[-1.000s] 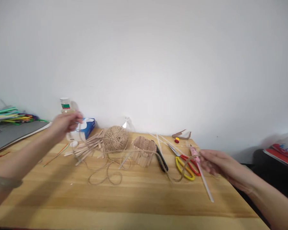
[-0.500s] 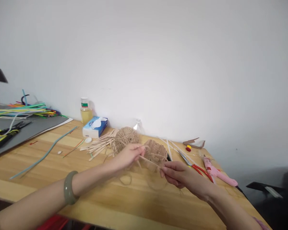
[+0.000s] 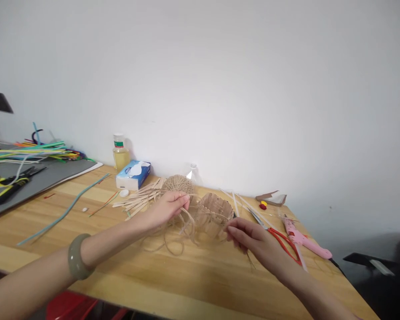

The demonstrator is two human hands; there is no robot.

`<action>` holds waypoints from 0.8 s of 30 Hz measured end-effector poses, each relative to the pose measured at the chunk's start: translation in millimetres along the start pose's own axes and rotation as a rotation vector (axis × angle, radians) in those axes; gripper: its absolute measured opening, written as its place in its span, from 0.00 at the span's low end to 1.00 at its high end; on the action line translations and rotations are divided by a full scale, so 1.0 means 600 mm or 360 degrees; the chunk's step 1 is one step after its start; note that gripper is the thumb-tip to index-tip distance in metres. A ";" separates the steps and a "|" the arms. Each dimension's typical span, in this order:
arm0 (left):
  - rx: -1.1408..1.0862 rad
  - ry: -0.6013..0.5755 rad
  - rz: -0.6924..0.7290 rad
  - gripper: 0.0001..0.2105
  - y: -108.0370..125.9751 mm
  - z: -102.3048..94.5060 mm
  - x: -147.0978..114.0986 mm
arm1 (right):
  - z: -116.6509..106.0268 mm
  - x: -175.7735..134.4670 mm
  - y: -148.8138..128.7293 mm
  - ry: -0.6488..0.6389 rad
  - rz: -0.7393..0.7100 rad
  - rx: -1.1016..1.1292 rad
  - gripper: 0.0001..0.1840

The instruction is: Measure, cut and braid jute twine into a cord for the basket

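My left hand (image 3: 173,205), with a bangle on the wrist, pinches jute twine (image 3: 188,224) in front of the twine ball (image 3: 178,183). Loose loops of the twine hang below its fingers and lie on the table. My right hand (image 3: 245,235) has its fingers closed on a strand of twine, with a thin end poking out below them. Between and just behind my hands stands a brown round piece (image 3: 216,212) that looks like corrugated cardboard. A strand passes across its front; whether it is fastened there I cannot tell.
Wooden craft sticks (image 3: 142,198), a tissue box (image 3: 133,175) and a bottle of yellowish liquid (image 3: 120,153) stand at the left back. Red-handled scissors (image 3: 283,242) and a pink glue gun (image 3: 306,242) lie right. Pliers (image 3: 15,186) and pipe cleaners (image 3: 50,151) rest on a grey mat (image 3: 70,169).
My left hand has moved left, away from my right hand, and the straight strand between them is no longer taut. Loops of twine now hang from it. The right hand has barely shifted.
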State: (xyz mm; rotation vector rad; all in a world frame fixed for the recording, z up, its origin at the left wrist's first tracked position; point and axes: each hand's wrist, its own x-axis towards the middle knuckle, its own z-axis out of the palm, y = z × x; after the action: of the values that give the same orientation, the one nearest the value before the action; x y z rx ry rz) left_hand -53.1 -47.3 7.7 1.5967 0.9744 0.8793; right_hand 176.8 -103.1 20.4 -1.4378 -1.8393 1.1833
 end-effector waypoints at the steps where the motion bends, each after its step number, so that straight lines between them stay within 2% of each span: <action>1: 0.0027 -0.0039 0.0016 0.16 0.004 0.004 -0.002 | 0.011 0.004 -0.005 0.0013 -0.0082 -0.0031 0.15; 5: 0.0167 -0.0252 0.0039 0.17 0.011 0.005 -0.006 | 0.043 0.023 -0.029 0.0099 -0.0308 -0.0099 0.13; 9: 0.0432 -0.0259 0.0079 0.18 0.021 -0.010 -0.012 | 0.040 0.038 -0.045 0.0454 -0.0414 -0.0029 0.14; 11: 0.0367 -0.0317 0.0050 0.17 0.029 -0.014 -0.014 | 0.035 0.044 -0.049 0.0509 -0.0434 0.0047 0.12; 13: 0.0050 -0.0448 -0.0033 0.16 0.036 -0.014 -0.014 | 0.034 0.050 -0.051 0.0413 -0.0434 0.0144 0.14; 15: -0.0350 -0.0548 -0.0109 0.15 0.041 -0.011 -0.012 | 0.039 0.056 -0.051 0.0192 -0.0410 0.0281 0.19; 18: -0.0710 -0.0575 -0.0175 0.14 0.040 -0.005 -0.008 | 0.044 0.061 -0.050 -0.0142 -0.0402 0.0338 0.17; 20: -0.0772 -0.0552 -0.0228 0.13 0.036 -0.004 -0.008 | 0.040 0.061 -0.046 -0.0163 -0.0427 0.0206 0.15; 24: -0.0692 -0.0536 -0.0302 0.12 0.028 -0.008 -0.012 | 0.015 0.052 -0.036 0.0048 -0.0400 -0.0049 0.17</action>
State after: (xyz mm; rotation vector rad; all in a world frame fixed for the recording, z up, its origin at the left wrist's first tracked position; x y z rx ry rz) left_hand -57.6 -54.8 24.7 1.2064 0.6304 0.6133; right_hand 149.2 -77.6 31.5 -1.1910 -1.9577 1.0072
